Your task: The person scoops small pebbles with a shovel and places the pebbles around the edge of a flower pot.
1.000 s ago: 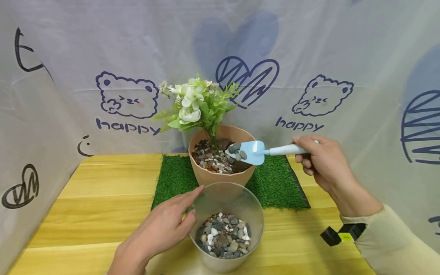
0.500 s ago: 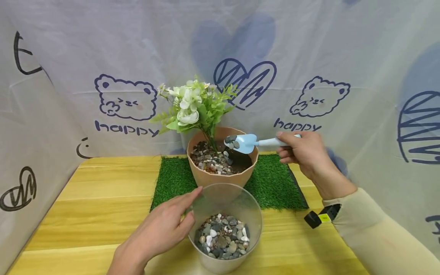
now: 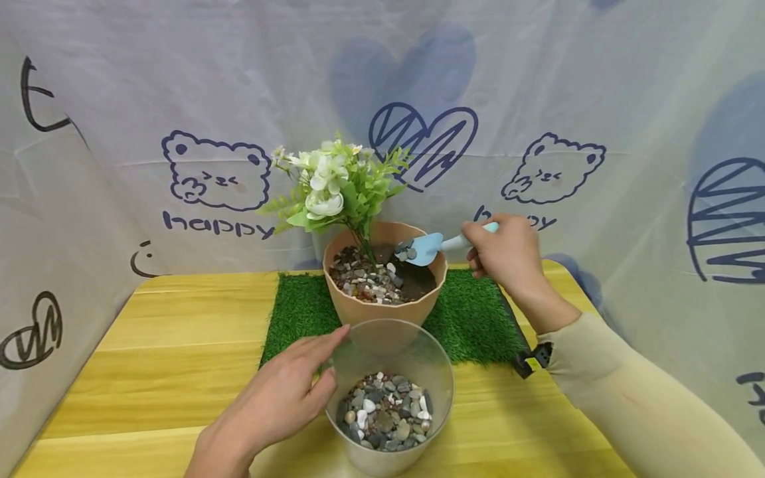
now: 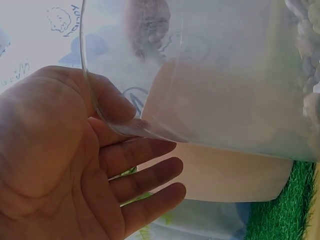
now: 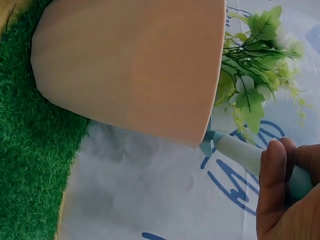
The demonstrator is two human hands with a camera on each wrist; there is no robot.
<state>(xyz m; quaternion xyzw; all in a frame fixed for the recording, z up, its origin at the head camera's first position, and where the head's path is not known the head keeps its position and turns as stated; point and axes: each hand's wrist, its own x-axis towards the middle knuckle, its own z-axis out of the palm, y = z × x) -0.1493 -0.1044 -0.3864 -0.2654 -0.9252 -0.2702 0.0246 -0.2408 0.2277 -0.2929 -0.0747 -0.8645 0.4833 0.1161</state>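
Observation:
My right hand [image 3: 508, 252] grips the pale handle of a small light-blue hand trowel [image 3: 425, 249]. Several grey pebbles [image 3: 406, 251] lie on its blade, which is over the right side of a peach flowerpot [image 3: 385, 312]. White flowers with green leaves [image 3: 340, 186] stand in the pot, pebbles around their stems and dark soil at the right. In the right wrist view, the pot wall hides most of the trowel blade. My left hand [image 3: 281, 385] touches the left rim of a clear plastic bucket [image 3: 442, 398] with extended fingers. Mixed pebbles [image 3: 385, 411] cover the bucket's bottom.
Beneath the flowerpot lies a green artificial grass mat [image 3: 478, 325]. The yellow wood-grain table [image 3: 179, 338] carries everything. A printed white cloth [image 3: 287, 73] hangs close behind the pot and along both sides.
My right hand has moved left with the trowel, bringing the blade lower into the pot and tilting its handle up. The pebbles stay on the blade. My left hand keeps its place at the bucket.

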